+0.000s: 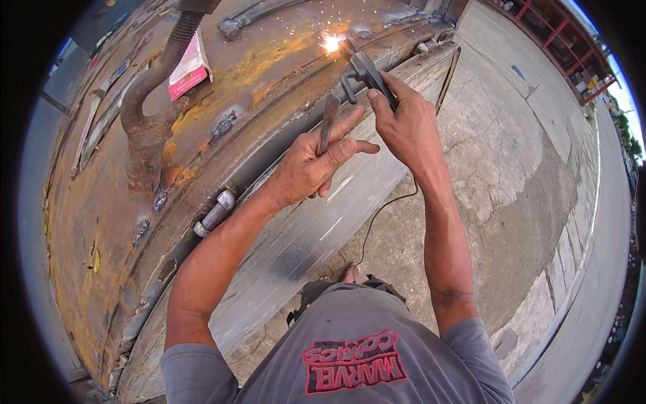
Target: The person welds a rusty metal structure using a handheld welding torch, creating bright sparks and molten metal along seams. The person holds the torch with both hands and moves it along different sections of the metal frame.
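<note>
My right hand (pixel 409 124) is closed round a black welding electrode holder (pixel 367 70). At the holder's tip a bright arc (pixel 331 44) throws sparks over the rusty steel panel (pixel 249 74), close to its far edge. A short, dark metal bar (pixel 328 122) stands up from my left hand (pixel 303 168), gripped at the thumb with some fingers stretched out. This hand is over the panel's near edge, just left of the holder. A cylindrical steel hinge (pixel 215 213) sits on that edge beside my left forearm. The electrode itself is hard to make out in the glare.
A bent rusty pipe (pixel 136 101) rises from the panel at left, beside a pink and white box (pixel 190 73). Below the near edge runs a grey metal side panel (pixel 316 229). A thin cable (pixel 370 232) hangs over the concrete ground (pixel 498 168). Red shelving (pixel 555 34) stands far right.
</note>
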### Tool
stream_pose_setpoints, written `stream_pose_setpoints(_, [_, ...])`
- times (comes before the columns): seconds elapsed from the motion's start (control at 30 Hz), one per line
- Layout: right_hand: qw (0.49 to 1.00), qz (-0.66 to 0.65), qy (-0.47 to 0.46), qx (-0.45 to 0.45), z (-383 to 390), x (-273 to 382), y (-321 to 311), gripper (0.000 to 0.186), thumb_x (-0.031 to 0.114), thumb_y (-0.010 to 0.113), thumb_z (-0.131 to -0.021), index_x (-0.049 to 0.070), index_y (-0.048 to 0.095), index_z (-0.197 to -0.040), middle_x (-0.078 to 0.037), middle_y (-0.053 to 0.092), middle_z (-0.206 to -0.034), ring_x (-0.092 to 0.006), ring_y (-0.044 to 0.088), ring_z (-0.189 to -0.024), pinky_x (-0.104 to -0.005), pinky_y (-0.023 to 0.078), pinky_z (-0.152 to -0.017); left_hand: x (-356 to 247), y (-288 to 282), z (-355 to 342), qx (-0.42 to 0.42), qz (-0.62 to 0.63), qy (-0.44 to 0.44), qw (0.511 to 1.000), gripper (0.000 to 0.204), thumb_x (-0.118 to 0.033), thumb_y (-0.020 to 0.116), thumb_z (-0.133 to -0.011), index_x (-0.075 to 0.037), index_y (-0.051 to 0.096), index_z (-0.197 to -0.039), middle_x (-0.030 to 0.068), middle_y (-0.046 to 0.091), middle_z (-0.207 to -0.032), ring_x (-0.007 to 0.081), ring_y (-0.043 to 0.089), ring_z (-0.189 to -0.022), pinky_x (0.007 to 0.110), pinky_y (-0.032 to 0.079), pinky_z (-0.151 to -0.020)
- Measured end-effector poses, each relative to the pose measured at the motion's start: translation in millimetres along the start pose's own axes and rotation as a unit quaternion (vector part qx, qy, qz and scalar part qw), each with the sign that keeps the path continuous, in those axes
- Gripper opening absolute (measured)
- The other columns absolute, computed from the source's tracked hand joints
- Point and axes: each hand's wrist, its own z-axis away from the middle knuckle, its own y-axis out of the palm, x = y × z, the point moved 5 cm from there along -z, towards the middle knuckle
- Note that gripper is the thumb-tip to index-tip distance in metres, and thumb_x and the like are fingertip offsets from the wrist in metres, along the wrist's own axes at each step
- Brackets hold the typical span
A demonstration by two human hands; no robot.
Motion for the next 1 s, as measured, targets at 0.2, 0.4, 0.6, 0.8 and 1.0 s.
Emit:
stream_pose_setpoints(0.2, [1.0, -0.004, 0.019, 0.01, -0.4, -3.0, 3.3, 0.034, 0.023, 0.061, -0.101, 0.0, 0.071, -0.125, -0.023, 0.07, -0.073, -0.0348, 0.072, -0.064, -0.0458, 0.052, -0.061, 1.7, -0.4, -0.2, 0.002, 0.004, 0.004, 1.0, 0.066, -0.046, 0.053, -0.109, -0.008, 0.042, -0.162, 0.0193, 0.078, -0.116, 0.0004, 0.047, -0.042, 0.02, 0.048, -0.041])
stream_pose_setpoints(0.4, [1.0, -0.005, 0.016, 0.008, -0.5, -3.8, 4.2, 0.039, 0.023, 0.061, -0.102, -0.003, 0.069, -0.13, -0.024, 0.071, -0.074, -0.0334, 0.072, -0.064, -0.0451, 0.052, -0.06, -0.1, -0.9, -0.1, 0.003, -0.007, 0.008, 1.0, 0.067, -0.048, 0.053, -0.109, -0.008, 0.044, -0.161, 0.0193, 0.078, -0.115, 0.0016, 0.047, -0.041, 0.02, 0.047, -0.04])
stream_pose_setpoints(0.6, [0.999, -0.008, 0.031, 0.018, -0.9, -3.4, 4.2, 0.039, 0.023, 0.061, -0.102, -0.003, 0.069, -0.13, -0.024, 0.072, -0.076, -0.0332, 0.073, -0.065, -0.0448, 0.052, -0.06, -0.7, -0.5, 0.1, -0.001, -0.006, 0.002, 1.0, 0.066, -0.048, 0.053, -0.109, -0.009, 0.043, -0.161, 0.0183, 0.078, -0.115, 0.0013, 0.047, -0.042, 0.02, 0.047, -0.041])
stream_pose_setpoints(0.8, [0.999, -0.009, 0.034, 0.02, 0.2, -1.1, 2.5, 0.036, 0.023, 0.062, -0.102, 0.0, 0.07, -0.127, -0.024, 0.072, -0.078, -0.0341, 0.074, -0.068, -0.0444, 0.053, -0.063, 1.7, -0.4, -0.6, 0.004, 0.002, -0.004, 1.0, 0.064, -0.046, 0.052, -0.11, -0.009, 0.042, -0.162, 0.018, 0.078, -0.118, -0.0005, 0.045, -0.043, 0.02, 0.049, -0.042])
stream_pose_setpoints(1.0, [0.994, -0.066, 0.059, -0.063, 16.8, -13.3, -11.6, 0.042, 0.028, 0.063, -0.104, -0.002, 0.065, -0.134, -0.017, 0.07, -0.075, -0.0208, 0.066, -0.063, -0.0389, 0.051, -0.061, -3.2, 0.0, 1.8, 0.009, 0.023, -0.021, 0.999, 0.065, -0.045, 0.052, -0.111, -0.001, 0.045, -0.158, 0.0181, 0.078, -0.116, -0.0003, 0.045, -0.043, 0.02, 0.046, -0.041])
